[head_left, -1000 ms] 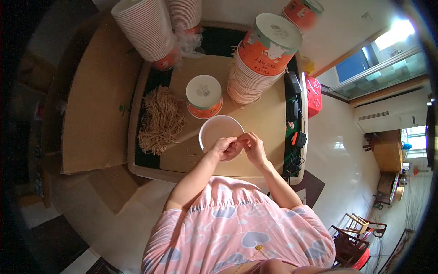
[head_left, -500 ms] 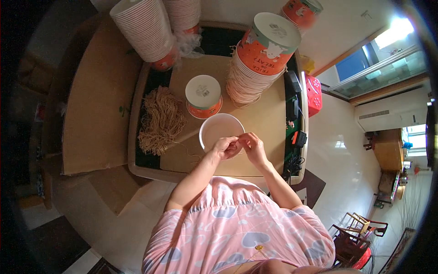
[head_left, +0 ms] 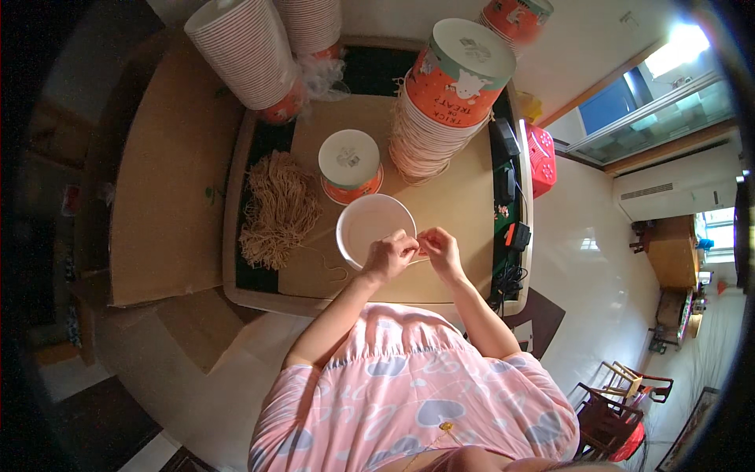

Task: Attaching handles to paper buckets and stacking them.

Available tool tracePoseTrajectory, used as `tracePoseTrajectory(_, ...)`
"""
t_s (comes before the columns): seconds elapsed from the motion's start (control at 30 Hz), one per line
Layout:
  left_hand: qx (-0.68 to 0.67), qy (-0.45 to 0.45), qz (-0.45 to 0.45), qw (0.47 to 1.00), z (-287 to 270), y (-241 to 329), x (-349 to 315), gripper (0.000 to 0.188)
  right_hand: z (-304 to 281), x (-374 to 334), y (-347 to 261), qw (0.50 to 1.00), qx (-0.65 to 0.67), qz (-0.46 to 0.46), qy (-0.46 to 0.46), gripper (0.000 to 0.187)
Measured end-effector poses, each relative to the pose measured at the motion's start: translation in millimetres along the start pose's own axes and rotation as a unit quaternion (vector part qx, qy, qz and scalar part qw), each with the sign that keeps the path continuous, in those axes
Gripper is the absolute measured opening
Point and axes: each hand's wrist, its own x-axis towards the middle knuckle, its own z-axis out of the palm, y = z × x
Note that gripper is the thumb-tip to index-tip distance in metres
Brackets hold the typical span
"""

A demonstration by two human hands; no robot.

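Observation:
An open paper bucket [head_left: 366,224] with a white inside stands in front of me on the cardboard-covered table. At its near right rim, my left hand [head_left: 392,253] and my right hand [head_left: 440,250] meet with fingertips pinched close together. Both are closed on a thin tan cord [head_left: 421,260], of which only a short bit shows; the fingers hide the rest. Just beyond stands an upside-down orange bucket [head_left: 349,160] with a pale base. To the left lies a thick bundle of tan cords [head_left: 277,208], with a loose strand trailing toward the bucket.
A tall stack of upturned orange buckets [head_left: 452,98] with cords hanging round it stands at the back right. More nested buckets [head_left: 244,59] lean at the far left by a large cardboard box [head_left: 169,181]. Black cables [head_left: 510,279] and a red basket [head_left: 541,161] are along the right edge.
The white-lined bucket has shifted slightly left. My left hand has turned over, its back now more upward, and my right hand has moved a little apart from it.

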Motion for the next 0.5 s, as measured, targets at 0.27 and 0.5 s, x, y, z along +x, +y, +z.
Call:
tracePoseTrajectory(0.27, 0.092, 0.019, 0.089, 0.992, -4, 7, -3, 0.005, -6, -1, -1, 0.993, 0.1, -0.028, -0.049, 0.02)
tracePoseTrajectory(0.5, -0.025, 0.024, -0.007, 0.999, 4, -1, -6, 0.006, -18, 1, 3, 0.981, 0.109, -0.034, -0.155, 0.028)
